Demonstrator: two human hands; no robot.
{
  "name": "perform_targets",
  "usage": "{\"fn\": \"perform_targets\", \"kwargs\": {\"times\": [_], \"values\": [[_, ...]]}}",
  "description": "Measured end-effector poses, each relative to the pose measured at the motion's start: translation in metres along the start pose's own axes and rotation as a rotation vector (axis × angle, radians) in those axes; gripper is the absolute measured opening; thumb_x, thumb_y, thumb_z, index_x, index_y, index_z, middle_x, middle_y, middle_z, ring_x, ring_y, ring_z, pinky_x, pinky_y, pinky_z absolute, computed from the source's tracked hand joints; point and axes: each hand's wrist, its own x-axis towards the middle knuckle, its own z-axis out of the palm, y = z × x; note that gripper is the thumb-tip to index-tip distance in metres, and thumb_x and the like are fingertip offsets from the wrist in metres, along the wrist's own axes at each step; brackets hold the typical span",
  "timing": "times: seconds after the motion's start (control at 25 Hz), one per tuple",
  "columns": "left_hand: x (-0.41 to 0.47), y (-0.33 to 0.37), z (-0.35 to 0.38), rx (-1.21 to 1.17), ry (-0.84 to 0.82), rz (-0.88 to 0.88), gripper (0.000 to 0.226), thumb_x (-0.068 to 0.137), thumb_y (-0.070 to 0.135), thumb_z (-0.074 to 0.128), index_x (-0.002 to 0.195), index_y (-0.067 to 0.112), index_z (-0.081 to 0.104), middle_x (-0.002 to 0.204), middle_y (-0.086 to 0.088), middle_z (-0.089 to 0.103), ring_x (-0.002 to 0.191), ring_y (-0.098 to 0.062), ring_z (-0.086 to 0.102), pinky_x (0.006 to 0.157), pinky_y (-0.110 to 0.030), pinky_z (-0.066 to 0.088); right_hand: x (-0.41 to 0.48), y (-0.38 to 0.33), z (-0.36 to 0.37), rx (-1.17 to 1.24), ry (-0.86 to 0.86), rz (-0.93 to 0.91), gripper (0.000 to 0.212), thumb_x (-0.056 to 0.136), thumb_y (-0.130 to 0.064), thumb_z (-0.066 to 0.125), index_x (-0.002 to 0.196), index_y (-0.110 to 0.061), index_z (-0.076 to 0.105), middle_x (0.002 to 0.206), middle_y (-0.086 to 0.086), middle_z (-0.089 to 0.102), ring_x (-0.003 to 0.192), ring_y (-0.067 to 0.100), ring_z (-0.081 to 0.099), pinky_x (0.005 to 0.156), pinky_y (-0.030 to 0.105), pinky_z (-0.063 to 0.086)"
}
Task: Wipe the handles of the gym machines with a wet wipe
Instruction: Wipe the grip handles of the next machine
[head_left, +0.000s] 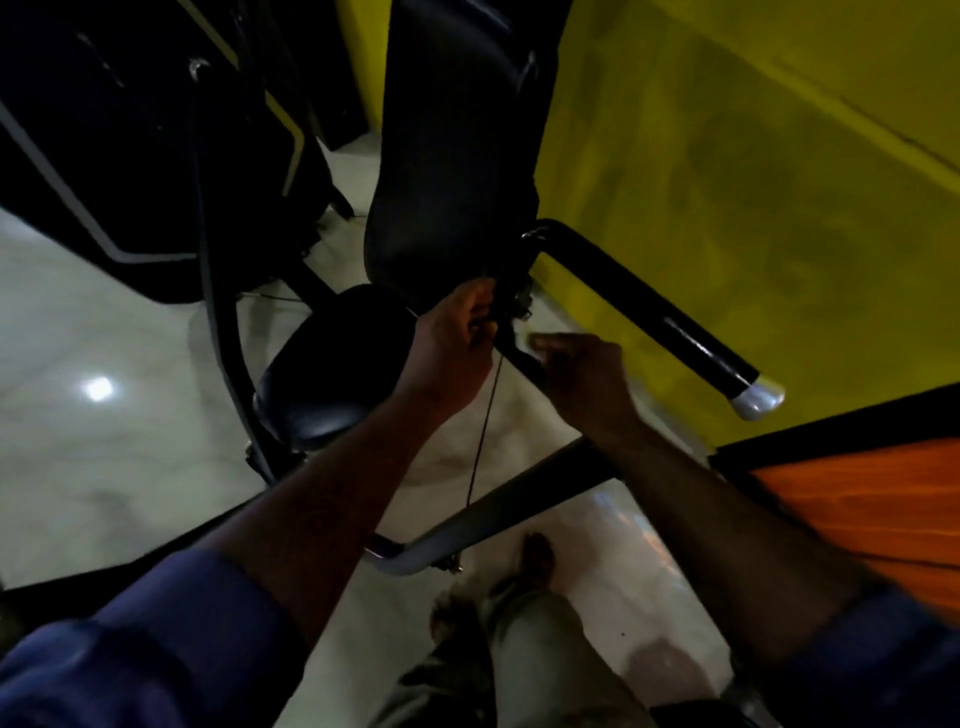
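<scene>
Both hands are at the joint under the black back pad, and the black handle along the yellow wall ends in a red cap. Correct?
Not red: the head view shows a silvery-white cap on the black handle along the yellow wall. The left hand and right hand are at the joint under the black back pad.

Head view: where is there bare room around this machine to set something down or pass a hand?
Bare floor lies left of the seat and its dark post, and below the grey bar by the orange panel. The handle has open air beside the yellow wall. Crowded: under the back pad, where left hand, right hand and cable meet.
</scene>
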Motion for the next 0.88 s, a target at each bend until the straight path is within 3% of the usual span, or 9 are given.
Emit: {"fn": "perform_targets", "kwargs": {"times": [0.12, 0.28, 0.32, 0.4, 0.48, 0.56, 0.64, 0.8, 0.88], "values": [[0.014, 0.010, -0.006, 0.080, 0.048, 0.051, 0.046, 0.097, 0.005, 0.063, 0.143, 0.010, 0.057, 0.130, 0.003, 0.065, 0.109, 0.002, 0.060, 0.084, 0.004, 0.041, 0.031, -0.025, 0.014, 0.196, -0.010, 0.150, 0.020, 0.096, -0.023, 0.071, 0.101, -0.005, 0.078, 0.100, 0.012, 0.077, 0.097, 0.023, 0.071, 0.080, 0.008, 0.037], [0.042, 0.030, -0.022, 0.184, 0.004, 0.177, 0.039, 0.097, 0.003, 0.061, 0.135, 0.010, 0.065, 0.133, -0.002, 0.067, 0.117, -0.004, 0.062, 0.089, 0.004, 0.037, 0.023, -0.023, 0.019, 0.281, 0.082, 0.275, 0.017, 0.091, -0.032, 0.078, 0.095, -0.016, 0.081, 0.095, 0.002, 0.080, 0.089, 0.011, 0.073, 0.074, -0.003, 0.034], [0.050, 0.034, -0.026, 0.203, -0.019, 0.227, 0.038, 0.098, 0.004, 0.062, 0.135, 0.010, 0.066, 0.134, -0.001, 0.067, 0.119, -0.005, 0.063, 0.091, 0.004, 0.037, 0.028, -0.028, 0.015, 0.352, 0.099, 0.337, 0.015, 0.091, -0.037, 0.076, 0.095, -0.023, 0.082, 0.099, 0.002, 0.080, 0.092, 0.008, 0.073, 0.078, -0.001, 0.039], [0.066, 0.043, -0.034, 0.212, -0.088, 0.327, 0.037, 0.099, 0.006, 0.062, 0.136, 0.010, 0.065, 0.133, 0.003, 0.065, 0.120, 0.000, 0.060, 0.094, 0.002, 0.038, 0.037, -0.030, 0.018, 0.539, 0.143, 0.383, 0.030, 0.094, -0.048, 0.064, 0.112, -0.029, 0.079, 0.123, 0.011, 0.074, 0.117, 0.018, 0.068, 0.098, 0.022, 0.050], [0.085, 0.049, -0.037, 0.241, -0.153, 0.444, 0.030, 0.099, 0.009, 0.063, 0.129, 0.009, 0.070, 0.128, 0.001, 0.070, 0.116, 0.003, 0.060, 0.097, -0.001, 0.040, 0.043, -0.041, 0.019, 0.600, 0.143, 0.474, 0.041, 0.104, -0.031, 0.053, 0.134, -0.005, 0.065, 0.137, 0.022, 0.062, 0.130, 0.034, 0.057, 0.095, 0.014, 0.046], [0.101, 0.049, -0.040, 0.238, -0.197, 0.507, 0.024, 0.098, 0.011, 0.067, 0.121, 0.007, 0.075, 0.120, -0.005, 0.075, 0.112, -0.005, 0.066, 0.099, -0.005, 0.044, 0.044, -0.057, 0.029, 0.524, 0.351, 0.567, 0.041, 0.102, -0.023, 0.062, 0.136, 0.000, 0.060, 0.134, 0.017, 0.066, 0.123, 0.027, 0.064, 0.089, 0.013, 0.051], [0.109, 0.046, -0.040, 0.238, -0.233, 0.553, 0.024, 0.094, 0.009, 0.072, 0.117, 0.004, 0.076, 0.116, -0.007, 0.076, 0.108, -0.011, 0.068, 0.094, 0.000, 0.040, 0.039, -0.068, 0.034, 0.413, 0.561, 0.541, 0.033, 0.096, -0.029, 0.070, 0.123, -0.010, 0.069, 0.119, 0.008, 0.072, 0.107, 0.020, 0.069, 0.090, 0.026, 0.054], [0.117, 0.033, -0.046, 0.194, -0.285, 0.680, 0.030, 0.089, 0.003, 0.069, 0.118, 0.000, 0.075, 0.116, -0.015, 0.074, 0.108, -0.024, 0.071, 0.098, -0.013, 0.046, 0.024, -0.071, 0.052, 0.164, 0.398, 0.374, 0.006, 0.083, -0.008, 0.070, 0.089, -0.008, 0.070, 0.093, 0.012, 0.069, 0.085, 0.031, 0.070, 0.073, 0.028, 0.045], [0.118, 0.029, -0.046, 0.166, -0.300, 0.698, 0.033, 0.087, -0.001, 0.067, 0.119, 0.000, 0.074, 0.117, -0.017, 0.074, 0.109, -0.027, 0.071, 0.100, -0.014, 0.045, 0.025, -0.077, 0.053, 0.367, 0.567, 0.542, 0.010, 0.080, -0.019, 0.075, 0.086, -0.013, 0.072, 0.091, 0.008, 0.073, 0.085, 0.027, 0.070, 0.080, 0.032, 0.050]]}}
